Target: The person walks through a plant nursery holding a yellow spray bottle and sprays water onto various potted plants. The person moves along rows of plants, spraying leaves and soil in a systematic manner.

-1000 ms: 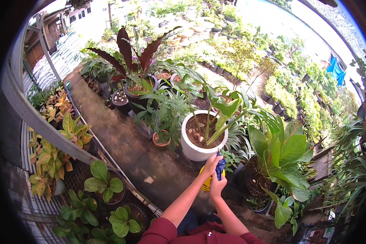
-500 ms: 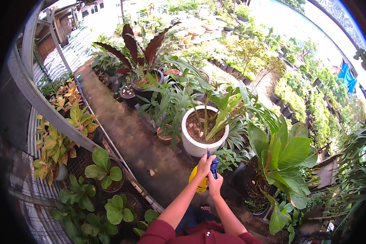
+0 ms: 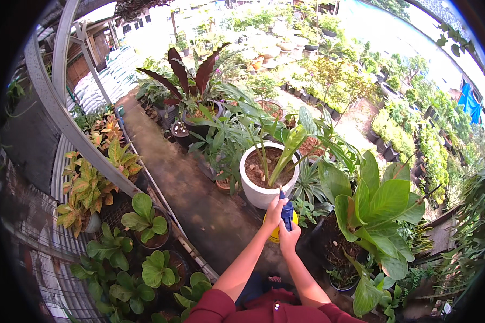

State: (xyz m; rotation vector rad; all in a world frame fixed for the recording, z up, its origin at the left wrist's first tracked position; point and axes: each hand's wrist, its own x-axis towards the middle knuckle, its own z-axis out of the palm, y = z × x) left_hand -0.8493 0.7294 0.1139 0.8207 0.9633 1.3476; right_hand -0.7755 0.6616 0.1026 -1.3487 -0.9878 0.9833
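Both my hands are closed on a pump spray bottle with a blue head (image 3: 287, 213) and a yellow body (image 3: 274, 236). My left hand (image 3: 275, 212) wraps the left side of the head, close to the nozzle. Just behind it, my right hand (image 3: 289, 238) grips the near side of the head. The nozzle points away from me, at the near rim of a round white pot (image 3: 260, 198). Brown soil (image 3: 260, 169) fills that pot, and thick green stalks (image 3: 283, 164) with large leaves rise from it. My hands hide most of the bottle.
A wet concrete path (image 3: 170, 172) runs away to the far left. Along its left side stand potted plants (image 3: 145, 218) and a curved metal frame (image 3: 75, 129). A large broad-leaved plant (image 3: 380, 204) in a dark pot stands to my right. Dark red leaves (image 3: 180, 70) rise farther back.
My hands and the spray bottle have moved slightly forward and right, bringing the nozzle up to the white pot's near rim. The whole view has shifted a little.
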